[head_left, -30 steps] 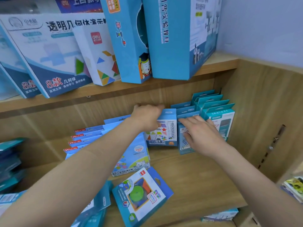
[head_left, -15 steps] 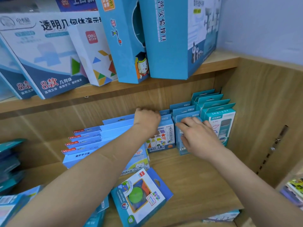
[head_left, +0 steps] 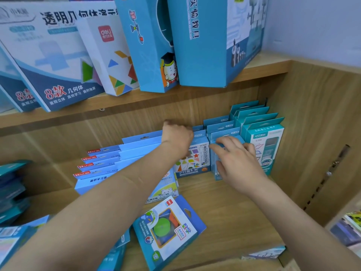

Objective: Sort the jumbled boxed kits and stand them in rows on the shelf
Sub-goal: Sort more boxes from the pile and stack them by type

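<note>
Wooden shelf (head_left: 224, 212), left hand (head_left: 176, 136) curled over shapes box (head_left: 195, 160) (upright), right hand (head_left: 239, 161) splayed wide on blue box (head_left: 224, 134)

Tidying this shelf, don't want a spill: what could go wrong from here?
The light-blue boxes beside the geometric-shapes box your left hand grips lean steeply and may topple flat. The green-disc kit lies loose near the front edge of the shelf; a pull-back could knock it off.
</note>
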`<action>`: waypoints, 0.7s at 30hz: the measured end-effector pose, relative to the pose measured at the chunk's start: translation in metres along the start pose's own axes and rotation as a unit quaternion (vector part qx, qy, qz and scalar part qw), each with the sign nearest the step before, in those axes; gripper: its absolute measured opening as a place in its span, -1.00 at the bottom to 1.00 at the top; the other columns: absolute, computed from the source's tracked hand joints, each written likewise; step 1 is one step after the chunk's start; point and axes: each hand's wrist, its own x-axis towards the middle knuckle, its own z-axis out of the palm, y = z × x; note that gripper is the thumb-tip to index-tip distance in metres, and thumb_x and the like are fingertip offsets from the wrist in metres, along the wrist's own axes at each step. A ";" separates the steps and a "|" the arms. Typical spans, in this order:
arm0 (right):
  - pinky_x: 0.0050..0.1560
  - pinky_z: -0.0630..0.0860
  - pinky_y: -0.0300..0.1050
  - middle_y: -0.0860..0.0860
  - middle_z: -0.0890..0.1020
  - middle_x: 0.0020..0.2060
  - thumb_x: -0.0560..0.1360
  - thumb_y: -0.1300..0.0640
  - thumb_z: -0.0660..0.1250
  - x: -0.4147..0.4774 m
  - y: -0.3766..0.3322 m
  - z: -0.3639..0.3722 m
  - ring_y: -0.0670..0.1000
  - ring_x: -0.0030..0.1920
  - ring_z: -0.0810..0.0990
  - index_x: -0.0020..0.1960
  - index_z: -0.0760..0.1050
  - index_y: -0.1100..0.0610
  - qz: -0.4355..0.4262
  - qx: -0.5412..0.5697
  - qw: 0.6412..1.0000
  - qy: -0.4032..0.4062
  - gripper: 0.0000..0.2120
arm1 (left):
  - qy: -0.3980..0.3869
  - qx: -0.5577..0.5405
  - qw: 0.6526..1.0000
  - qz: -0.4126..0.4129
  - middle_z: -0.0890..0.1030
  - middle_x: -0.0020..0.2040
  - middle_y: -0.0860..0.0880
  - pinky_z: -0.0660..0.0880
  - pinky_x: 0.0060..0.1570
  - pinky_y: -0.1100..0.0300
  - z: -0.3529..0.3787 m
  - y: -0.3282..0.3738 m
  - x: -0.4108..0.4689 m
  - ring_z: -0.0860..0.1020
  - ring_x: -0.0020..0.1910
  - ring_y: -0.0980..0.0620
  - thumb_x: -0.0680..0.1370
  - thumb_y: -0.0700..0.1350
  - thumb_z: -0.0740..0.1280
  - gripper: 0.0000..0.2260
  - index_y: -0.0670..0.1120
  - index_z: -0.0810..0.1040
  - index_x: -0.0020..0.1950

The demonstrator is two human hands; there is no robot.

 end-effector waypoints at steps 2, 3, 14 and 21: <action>0.11 0.31 0.11 0.01 0.46 0.26 0.41 0.15 0.36 -0.004 -0.001 -0.003 0.06 0.33 0.35 0.29 0.45 0.03 0.006 0.024 1.000 0.003 -0.56 | -0.001 -0.026 1.000 -0.003 0.61 -0.06 0.00 0.30 0.08 0.05 -0.004 -0.003 -0.006 0.55 -0.04 -0.06 0.38 0.28 0.40 -0.44 -0.06 0.42 0.18; 0.13 0.30 0.10 0.00 0.45 0.27 0.43 0.13 0.35 -0.007 -0.002 -0.005 0.05 0.34 0.33 0.31 0.43 0.01 0.016 0.046 0.999 0.004 -0.56 | 0.017 -0.040 0.999 -0.004 0.61 -0.05 -0.03 0.31 0.08 0.05 -0.008 -0.006 -0.011 0.54 0.00 -0.08 0.39 0.27 0.40 -0.46 -0.06 0.43 0.18; 0.09 0.48 -0.26 -0.10 0.62 -0.10 0.46 0.24 0.38 -0.056 -0.043 0.017 -0.16 -0.07 0.59 0.15 0.57 0.08 0.102 0.420 0.887 -0.160 -0.73 | 0.039 -0.370 0.925 -0.084 0.65 -0.06 0.06 0.50 -0.04 0.08 0.008 -0.008 -0.177 0.57 0.00 -0.03 0.54 0.03 0.22 -0.85 0.09 0.54 0.04; 0.22 0.45 -0.14 -0.11 0.61 0.03 0.50 0.17 0.33 -0.077 -0.066 0.037 -0.14 0.12 0.57 0.26 0.50 0.04 0.105 0.377 0.891 -0.231 -0.67 | -0.095 -0.299 0.946 -0.088 0.20 0.50 -0.01 0.31 0.34 -0.04 0.079 0.051 -0.230 0.17 0.48 -0.03 0.42 0.28 0.33 -0.25 0.03 0.12 0.47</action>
